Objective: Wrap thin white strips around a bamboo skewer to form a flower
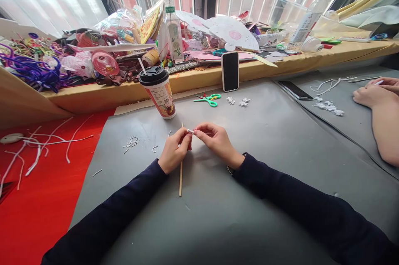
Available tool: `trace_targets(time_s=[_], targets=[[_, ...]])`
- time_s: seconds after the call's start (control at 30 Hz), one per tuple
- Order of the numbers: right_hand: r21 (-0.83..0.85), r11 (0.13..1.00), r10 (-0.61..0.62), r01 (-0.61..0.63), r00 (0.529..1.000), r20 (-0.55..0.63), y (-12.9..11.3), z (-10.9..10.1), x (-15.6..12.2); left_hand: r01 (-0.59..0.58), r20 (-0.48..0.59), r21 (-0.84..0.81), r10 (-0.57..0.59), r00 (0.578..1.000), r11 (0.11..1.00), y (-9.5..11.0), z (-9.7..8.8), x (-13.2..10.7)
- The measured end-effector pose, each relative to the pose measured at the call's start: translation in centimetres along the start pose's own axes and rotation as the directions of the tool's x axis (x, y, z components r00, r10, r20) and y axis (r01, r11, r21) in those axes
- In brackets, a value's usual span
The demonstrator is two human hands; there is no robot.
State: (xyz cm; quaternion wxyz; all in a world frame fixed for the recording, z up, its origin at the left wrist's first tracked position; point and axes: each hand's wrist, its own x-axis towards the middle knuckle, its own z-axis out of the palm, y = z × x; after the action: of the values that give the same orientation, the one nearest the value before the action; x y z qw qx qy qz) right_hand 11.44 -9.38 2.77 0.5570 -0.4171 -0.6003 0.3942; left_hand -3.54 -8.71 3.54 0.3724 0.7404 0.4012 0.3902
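Observation:
My left hand (175, 150) and my right hand (218, 142) meet above the grey table mat (249, 215), fingertips pinched on a short white piece of cord (190, 131). Fingers cover most of that piece. A pointed wooden stick (181, 180) passes under my left hand; whether the fingers also grip it I cannot tell. Left of my hands lies a small heap of white cord snippets (131, 143), with a curled bit (155, 148) closer in. Beyond my hands are green-handled scissors (210, 99) and two small white flower-like pieces (245, 101).
A lidded paper cup (160, 96) and an upright phone (230, 72) stand ahead. Craft materials crowd the windowsill (193, 78). White cords (68, 142) lie on the red surface at left. At right, another person's hands (374, 94) work near a flat phone (295, 90) and white pieces (330, 108).

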Motion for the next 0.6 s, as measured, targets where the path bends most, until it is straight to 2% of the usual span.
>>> trace_targets(time_s=[0.13, 0.3, 0.43, 0.6], targets=[[0.184, 0.976, 0.117, -0.119, 0.993, 0.024, 0.17, 0.11, 0.2, 0.007, 0.0, 0.034, -0.007, 1.0, 0.999, 0.12, -0.09, -0.06], [0.307, 0.925, 0.228, -0.224, 0.973, 0.026, -0.15, 0.29, 0.12, 0.08, 0.03, -0.062, -0.078, 0.996, 0.995, -0.18, 0.04, 0.08], [0.373, 0.888, 0.285, -0.267, 0.958, 0.007, -0.43, 0.48, 0.06, 0.118, 0.082, -0.151, -0.107, 0.991, 0.981, -0.36, 0.21, 0.21], [0.4, 0.875, 0.302, -0.274, 0.953, -0.007, -0.6, 0.66, -0.02, 0.106, 0.122, -0.258, -0.077, 0.99, 0.96, -0.06, 0.37, 0.35]])
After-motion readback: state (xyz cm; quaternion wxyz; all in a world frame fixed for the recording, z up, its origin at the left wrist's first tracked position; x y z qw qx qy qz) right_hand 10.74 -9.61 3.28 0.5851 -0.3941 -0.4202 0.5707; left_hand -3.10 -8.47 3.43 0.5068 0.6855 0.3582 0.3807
